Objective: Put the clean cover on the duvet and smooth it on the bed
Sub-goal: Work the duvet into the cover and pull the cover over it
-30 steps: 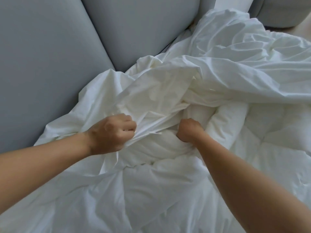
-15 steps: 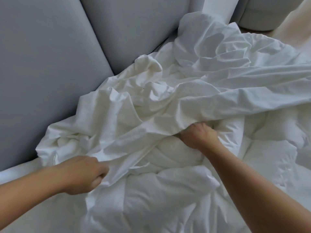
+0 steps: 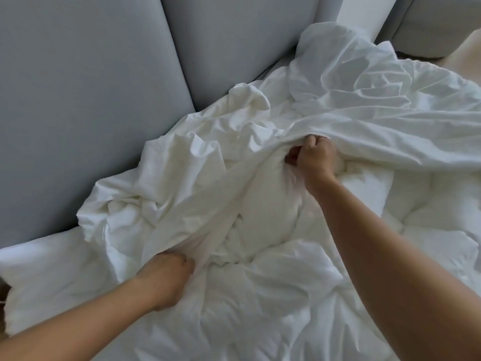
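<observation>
Cover (image 3: 197,178) is bunched over the duvet (image 3: 273,287), its edge drawn taut diagonally between the near left hand (image 3: 166,277) and the farther right hand (image 3: 316,160), both clenched on it. Its far side is crowded against a grey headboard (image 3: 78,100).
</observation>
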`<state>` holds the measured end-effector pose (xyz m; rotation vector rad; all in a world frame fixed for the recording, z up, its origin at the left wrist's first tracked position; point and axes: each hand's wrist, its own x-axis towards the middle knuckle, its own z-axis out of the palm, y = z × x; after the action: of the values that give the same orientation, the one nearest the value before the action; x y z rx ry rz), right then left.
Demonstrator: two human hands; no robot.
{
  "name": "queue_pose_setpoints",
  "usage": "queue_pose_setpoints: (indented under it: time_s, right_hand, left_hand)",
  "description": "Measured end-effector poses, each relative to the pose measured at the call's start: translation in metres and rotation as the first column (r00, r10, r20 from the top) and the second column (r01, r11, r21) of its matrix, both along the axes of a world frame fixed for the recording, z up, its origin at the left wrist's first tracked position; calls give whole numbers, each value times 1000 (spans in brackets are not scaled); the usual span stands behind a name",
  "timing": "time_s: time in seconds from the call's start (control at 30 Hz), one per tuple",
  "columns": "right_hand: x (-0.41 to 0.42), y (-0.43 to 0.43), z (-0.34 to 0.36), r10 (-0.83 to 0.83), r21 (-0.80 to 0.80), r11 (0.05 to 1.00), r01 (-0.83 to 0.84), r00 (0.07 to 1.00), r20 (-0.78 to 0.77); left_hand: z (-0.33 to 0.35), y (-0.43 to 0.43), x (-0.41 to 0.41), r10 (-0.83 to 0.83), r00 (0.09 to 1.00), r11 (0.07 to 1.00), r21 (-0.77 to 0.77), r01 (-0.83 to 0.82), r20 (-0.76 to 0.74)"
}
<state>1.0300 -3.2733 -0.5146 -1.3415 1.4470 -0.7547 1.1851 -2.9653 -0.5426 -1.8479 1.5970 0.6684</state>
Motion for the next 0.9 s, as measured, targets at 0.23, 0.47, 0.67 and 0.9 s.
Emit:
queue_pose_setpoints:
  time_s: [0.23,0.47,0.67,0.9]
  right_hand:
    - [3,94,-80,341,-31,867,-497,637,-691]
    - [-15,110,-85,540,262,807,-530,481,-690]
    - [9,50,-39,429,-153,817,-556,764,-482]
    - [-1,104,-99,595,307,661,-684,230,-770]
  left_hand:
    - [12,11,17,-181,971,983,-5,184,153]
    - [35,4,10,146,954,980,-172,-103,263]
    - [29,23,12,225,917,974,-61,-217,328]
    - [48,33,-3,32,918,952,269,-149,395]
